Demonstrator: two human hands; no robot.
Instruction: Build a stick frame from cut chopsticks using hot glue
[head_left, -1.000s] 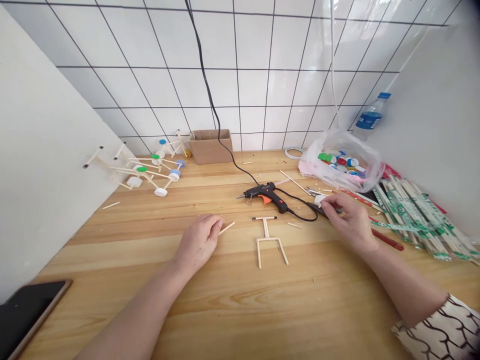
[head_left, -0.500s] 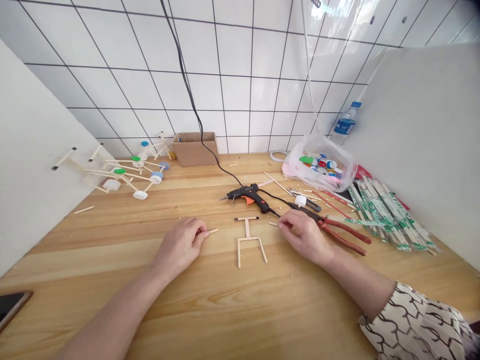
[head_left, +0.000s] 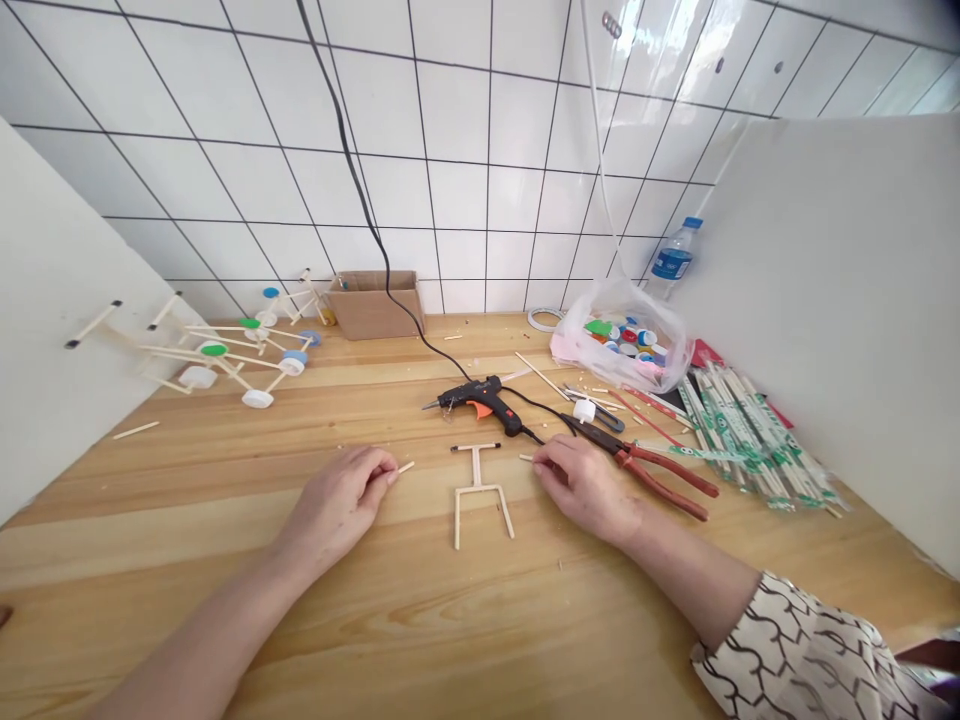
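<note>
My left hand [head_left: 341, 503] rests on the wooden worktop, pinching a short wooden stick [head_left: 406, 467] at its fingertips. My right hand [head_left: 583, 488] pinches another short stick [head_left: 526, 458], with its end pointing left. Between the hands lies a flat frame of glued wooden sticks [head_left: 476, 497]. Just above my right hand are a black glue gun [head_left: 476, 400] and red-handled pliers [head_left: 660, 480]. A white bottle cap [head_left: 583, 410] lies beside the pliers' jaws.
Stick models with bottle-cap wheels [head_left: 217, 355] stand at the left, by a white board [head_left: 60, 300]. At the back are a cardboard box [head_left: 373, 305] and a plastic bag of caps [head_left: 619, 340]. Bundled wooden chopsticks [head_left: 757, 450] lie at the right.
My right hand has let go of the pliers and white cap, which lie on the worktop, and moved left with a short stick. The view has also shifted, with my left hand barely moving.
</note>
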